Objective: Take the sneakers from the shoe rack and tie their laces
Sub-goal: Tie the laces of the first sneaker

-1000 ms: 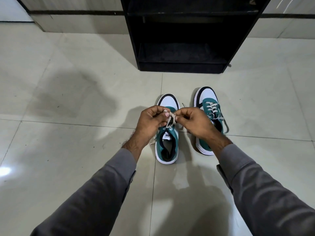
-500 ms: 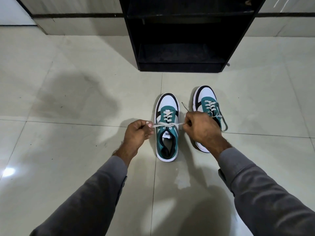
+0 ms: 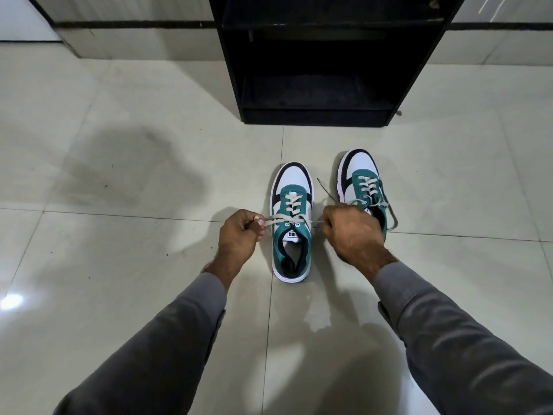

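Note:
Two green, white and black sneakers stand on the tiled floor, toes pointing away from me. The left sneaker (image 3: 291, 232) sits between my hands, its beige lace (image 3: 287, 219) stretched sideways across the tongue. My left hand (image 3: 239, 235) is shut on one lace end to the left of the shoe. My right hand (image 3: 351, 232) is shut on the other end to the right, with a loose tip sticking up past it. Behind that hand lies the right sneaker (image 3: 363, 187), partly hidden, its lace hanging loose.
The black shoe rack (image 3: 317, 64) stands just beyond the sneakers, its visible shelves bare. Glossy pale floor tiles (image 3: 119, 175) surround the shoes. A wall base with a dark stripe (image 3: 134, 25) runs along the back.
My hands were together above the left sneaker's tongue. They have since pulled apart sideways, drawing the lace taut across the shoe, and the left hand has moved a little further out.

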